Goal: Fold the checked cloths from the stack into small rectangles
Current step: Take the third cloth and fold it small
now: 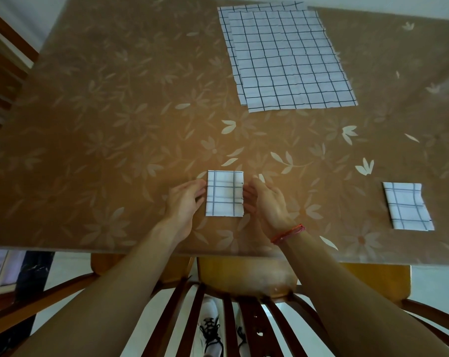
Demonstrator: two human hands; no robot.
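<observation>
Near the front edge of the desk (115,124), a folded cloth (224,194) lies flat between the left hand (184,202) and right hand (267,204). Fingertips touch its side edges, each grip loose and holding nothing. A second folded cloth (408,207) lies well to the right. Farther back lies the stack (290,60) of unfolded cloths.
</observation>
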